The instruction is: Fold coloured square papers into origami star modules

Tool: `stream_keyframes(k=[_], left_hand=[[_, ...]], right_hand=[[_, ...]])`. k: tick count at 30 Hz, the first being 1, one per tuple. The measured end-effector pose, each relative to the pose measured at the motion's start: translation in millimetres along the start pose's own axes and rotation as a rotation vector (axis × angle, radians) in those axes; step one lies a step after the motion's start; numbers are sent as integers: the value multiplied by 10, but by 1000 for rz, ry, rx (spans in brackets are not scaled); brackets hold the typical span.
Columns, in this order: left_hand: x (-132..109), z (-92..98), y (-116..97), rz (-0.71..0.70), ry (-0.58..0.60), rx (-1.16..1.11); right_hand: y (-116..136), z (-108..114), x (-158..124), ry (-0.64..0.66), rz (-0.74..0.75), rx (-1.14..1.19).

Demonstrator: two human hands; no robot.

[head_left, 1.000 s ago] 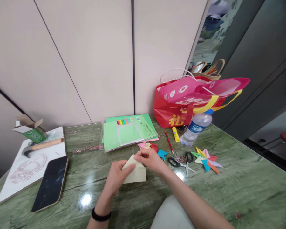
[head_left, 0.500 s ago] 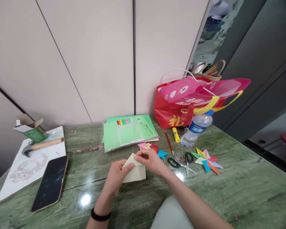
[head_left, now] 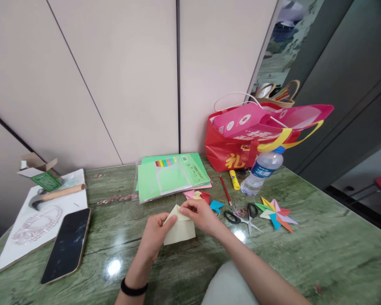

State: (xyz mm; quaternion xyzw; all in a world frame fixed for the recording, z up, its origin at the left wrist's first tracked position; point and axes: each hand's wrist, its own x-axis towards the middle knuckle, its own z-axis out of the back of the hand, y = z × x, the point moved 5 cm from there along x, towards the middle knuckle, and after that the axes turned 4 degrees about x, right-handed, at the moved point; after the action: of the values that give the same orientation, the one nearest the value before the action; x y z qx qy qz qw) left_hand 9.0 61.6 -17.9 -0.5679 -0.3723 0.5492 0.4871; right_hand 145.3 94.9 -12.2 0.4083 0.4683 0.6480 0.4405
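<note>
A pale yellow sheet of paper, its top folded to a point, is held above the green marbled table. My left hand grips its left edge, with the thumb on the front. My right hand pinches the folded flap near the tip at the upper right. Just behind lie folded pink, cream and red pieces and a blue one, partly hidden by my right hand.
Black-handled scissors, a multicoloured paper star, a red pencil, a glue stick, a bottle and a red bag stand or lie rightward. Green paper packs lie behind; a phone and hammer leftward.
The pale yellow paper has shifted very slightly right and down. Both hands keep nearly the same hold on it.
</note>
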Motion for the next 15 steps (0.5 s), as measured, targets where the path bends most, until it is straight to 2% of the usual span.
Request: stream_keyframes(k=[8,11,13,15], left_hand=[[-3,4,-31,-13,-28,73],[3,20,-16,-14,-50,96],[3,24,-1,-7,-51,96],[1,26,8,-1,-48,87]], right_hand=[[47,-39,-24,3,25,-39],[46,-27,-5,-12,13,38],[9,85,28,-91,-30,169],[-54,349,53,-299,-32,266]])
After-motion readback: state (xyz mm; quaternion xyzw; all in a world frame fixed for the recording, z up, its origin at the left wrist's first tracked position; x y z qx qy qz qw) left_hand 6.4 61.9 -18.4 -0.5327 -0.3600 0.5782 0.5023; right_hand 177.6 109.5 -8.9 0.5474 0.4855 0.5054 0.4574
